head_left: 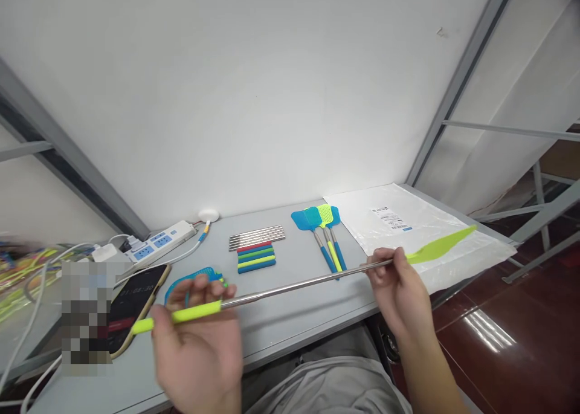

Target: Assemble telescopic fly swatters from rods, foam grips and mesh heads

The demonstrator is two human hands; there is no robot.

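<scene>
A yellow-green fly swatter [294, 286] with a long extended metal rod spans the view, tilted up toward the right. My left hand [199, 353] is closed around its handle, thumb and fingers on the grip. Near the swatter's head, my right hand [401, 293] pinches the far end of the rod. Behind the rod, assembled fly swatters [312, 219] with blue and yellow-green heads lie on the table. Metal rods [256, 236] are lined up farther left, above a row of coloured handles [256, 260]. Partly hidden by my left hand are blue swatter heads [190, 279].
A white plastic bag [362, 223] with a label covers the table's right end. On the left are a phone [140, 290], a power strip [161, 243] with cables, and colourful items in clear wrapping [22, 281]. A white wall [272, 100] stands behind the table.
</scene>
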